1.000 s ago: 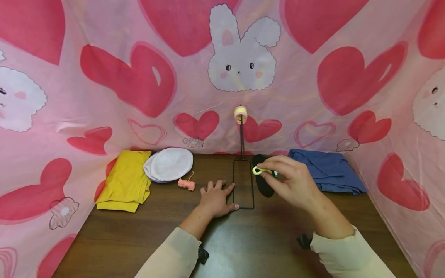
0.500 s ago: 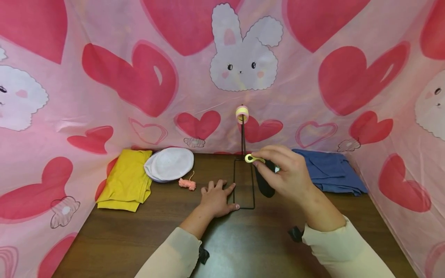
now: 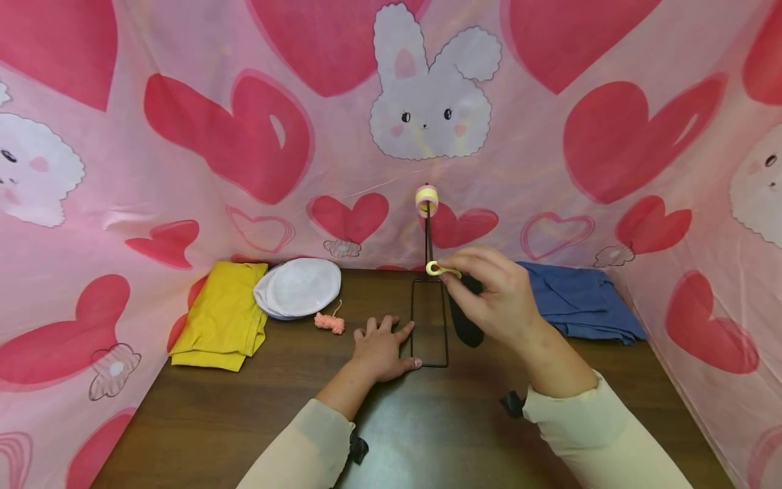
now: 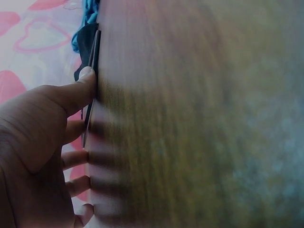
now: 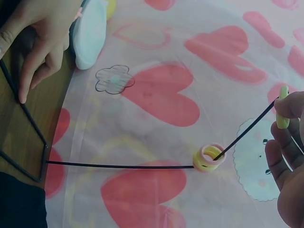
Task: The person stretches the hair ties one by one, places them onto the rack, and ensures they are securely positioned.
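From the head view, two hands work at the middle of a dark wooden table (image 3: pixel 244 435). The left hand (image 3: pixel 380 353) lies flat with fingers spread, pressing on the thin black wire stand (image 3: pixel 429 333), a rectangular base with one upright rod. The right hand (image 3: pixel 495 299) pinches one yellow-green ring (image 3: pixel 437 269) just beside the rod, at centre frame. Up the rod sit two rings (image 3: pixel 426 199), one pink, one yellow. Left of centre lie one folded yellow cloth (image 3: pixel 222 316), one round white cap (image 3: pixel 299 288) and one small pink yarn scrap (image 3: pixel 328 322); at the right, one crumpled blue cloth (image 3: pixel 580 302); a black cloth (image 3: pixel 467 329) shows under the right hand.

The left wrist view, blurred, shows what the head view cannot: the thumb (image 4: pixel 78 90) pushing against the wire's edge.

The right wrist view shows the rod bent at the two stacked rings, and the held ring edge-on in the fingertips (image 5: pixel 289 109) at the right edge, at the rod's tip. The heart-print curtain (image 5: pixel 156 95) looks thin and glossy.
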A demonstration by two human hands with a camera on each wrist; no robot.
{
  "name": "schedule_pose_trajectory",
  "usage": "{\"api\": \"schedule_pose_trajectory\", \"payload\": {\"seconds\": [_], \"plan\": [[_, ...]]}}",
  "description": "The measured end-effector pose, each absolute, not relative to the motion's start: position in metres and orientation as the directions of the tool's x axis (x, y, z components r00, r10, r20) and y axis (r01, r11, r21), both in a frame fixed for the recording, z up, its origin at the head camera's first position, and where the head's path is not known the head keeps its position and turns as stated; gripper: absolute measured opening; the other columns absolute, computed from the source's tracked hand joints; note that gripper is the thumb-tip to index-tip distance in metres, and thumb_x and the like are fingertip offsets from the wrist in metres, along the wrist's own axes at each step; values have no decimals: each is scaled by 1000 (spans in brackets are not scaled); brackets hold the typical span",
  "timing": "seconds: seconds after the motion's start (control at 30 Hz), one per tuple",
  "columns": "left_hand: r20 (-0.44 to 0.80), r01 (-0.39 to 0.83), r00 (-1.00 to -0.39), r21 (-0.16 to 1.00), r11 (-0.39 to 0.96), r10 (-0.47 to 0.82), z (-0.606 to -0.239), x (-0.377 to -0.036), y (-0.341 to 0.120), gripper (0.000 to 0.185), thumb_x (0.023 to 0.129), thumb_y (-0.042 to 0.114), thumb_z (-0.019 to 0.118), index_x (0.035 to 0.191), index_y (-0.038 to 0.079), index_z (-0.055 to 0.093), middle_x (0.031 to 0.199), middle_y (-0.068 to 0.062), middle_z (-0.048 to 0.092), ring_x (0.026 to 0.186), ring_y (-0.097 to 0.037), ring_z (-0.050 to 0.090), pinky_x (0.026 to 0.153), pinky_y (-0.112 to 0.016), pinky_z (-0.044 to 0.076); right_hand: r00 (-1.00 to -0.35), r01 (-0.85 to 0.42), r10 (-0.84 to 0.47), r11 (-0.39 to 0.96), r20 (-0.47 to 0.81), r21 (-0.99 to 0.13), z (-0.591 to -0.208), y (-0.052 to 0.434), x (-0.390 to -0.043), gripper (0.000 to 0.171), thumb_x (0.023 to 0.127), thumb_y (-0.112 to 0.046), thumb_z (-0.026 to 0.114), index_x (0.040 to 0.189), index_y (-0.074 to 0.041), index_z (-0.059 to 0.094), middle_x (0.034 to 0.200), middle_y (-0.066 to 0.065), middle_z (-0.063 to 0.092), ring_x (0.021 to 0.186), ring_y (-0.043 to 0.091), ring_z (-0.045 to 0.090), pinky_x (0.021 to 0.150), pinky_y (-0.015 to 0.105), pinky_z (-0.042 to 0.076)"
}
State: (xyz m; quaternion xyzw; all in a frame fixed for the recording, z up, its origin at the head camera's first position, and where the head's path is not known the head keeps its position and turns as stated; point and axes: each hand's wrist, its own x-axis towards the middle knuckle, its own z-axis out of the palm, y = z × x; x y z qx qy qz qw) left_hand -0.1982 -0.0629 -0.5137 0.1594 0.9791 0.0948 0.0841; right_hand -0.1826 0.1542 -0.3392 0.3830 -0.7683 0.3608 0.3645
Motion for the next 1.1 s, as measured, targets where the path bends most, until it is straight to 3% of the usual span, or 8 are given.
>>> {"api": "schedule_pose_trajectory", "payload": {"seconds": [0.27,0.47,0.67,1.1], "plan": [[-131,307,-933,201,930,336,-515,-198,-63,83,88,73,65,159,38,43,159,-4,39,131,-38,39,96,-61,36,-419,-852,-302,458,856,-255,-346,153,-195,30,80,1,85,108,-11,82,105,0,76,93,17,71,82,22,54],[-138,303,-933,193,933,331,-515,-197,-63,83,88,74,64,160,39,42,160,-4,38,132,-37,38,97,-61,36,-469,-831,-287,464,835,-307,-351,151,-208,27,84,-3,83,110,-10,80,105,2,75,87,15,70,74,33,60],[-139,299,-935,190,935,327,-515,-198,-63,83,88,74,64,160,39,41,159,-4,38,133,-37,38,97,-61,36,-485,-807,-260,501,835,-312,-352,145,-223,26,85,-4,81,111,-7,79,105,6,74,82,20,66,73,38,56],[-122,305,-935,197,932,332,-515,-197,-63,83,88,73,65,160,38,42,159,-4,39,133,-38,38,96,-61,35,-557,-750,-146,512,817,-419,-355,136,-257,26,87,-4,78,113,-1,77,105,14,70,80,22,72,75,40,61]]}}
